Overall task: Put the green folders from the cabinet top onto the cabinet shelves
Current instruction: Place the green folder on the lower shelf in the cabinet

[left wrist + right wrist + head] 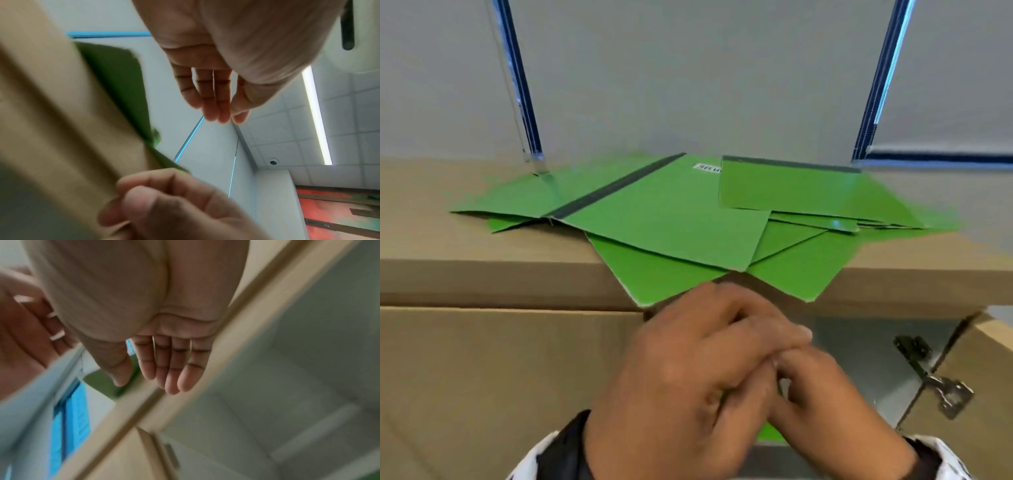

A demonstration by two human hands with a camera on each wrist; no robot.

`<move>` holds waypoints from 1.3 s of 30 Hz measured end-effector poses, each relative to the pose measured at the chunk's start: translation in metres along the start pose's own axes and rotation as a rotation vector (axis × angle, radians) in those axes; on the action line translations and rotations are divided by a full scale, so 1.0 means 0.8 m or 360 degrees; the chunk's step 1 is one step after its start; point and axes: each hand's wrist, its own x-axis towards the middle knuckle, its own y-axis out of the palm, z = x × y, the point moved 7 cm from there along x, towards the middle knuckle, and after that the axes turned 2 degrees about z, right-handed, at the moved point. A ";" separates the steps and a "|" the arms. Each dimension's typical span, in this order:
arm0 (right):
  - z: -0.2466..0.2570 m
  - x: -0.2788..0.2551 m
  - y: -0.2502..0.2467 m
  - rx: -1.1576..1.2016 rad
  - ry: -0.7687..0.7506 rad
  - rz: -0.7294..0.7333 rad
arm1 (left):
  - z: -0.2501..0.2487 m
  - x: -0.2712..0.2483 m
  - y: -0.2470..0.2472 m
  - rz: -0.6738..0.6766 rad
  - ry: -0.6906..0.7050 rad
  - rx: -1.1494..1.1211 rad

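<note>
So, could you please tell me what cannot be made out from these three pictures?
- Cabinet shelves: blurred in the right wrist view; the head view shows only a sliver behind the hands.
- Green scrap below the left hand and right hand: mostly covered, identity unclear.
- Label on the folder pile: blurred and partly covered by another folder.

Room evenly bright, soft shadows. Ceiling light strip (316, 113) glaring white in left wrist view. Both wrist views motion-smeared, cabinet edge (185, 386) blurred. Head view softer at edges.
</note>
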 end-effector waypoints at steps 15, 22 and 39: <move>0.022 0.023 -0.144 0.0758 0.0423 -0.0530 | 0.094 0.050 0.009 0.0992 -0.0623 0.1234; 0.009 0.055 -0.119 0.1184 0.0886 -0.0144 | 0.051 0.052 -0.046 0.0516 -0.0567 0.1211; 0.137 0.121 -0.085 0.1990 0.0220 -0.0041 | 0.090 0.044 -0.217 -0.0021 -0.1195 0.0529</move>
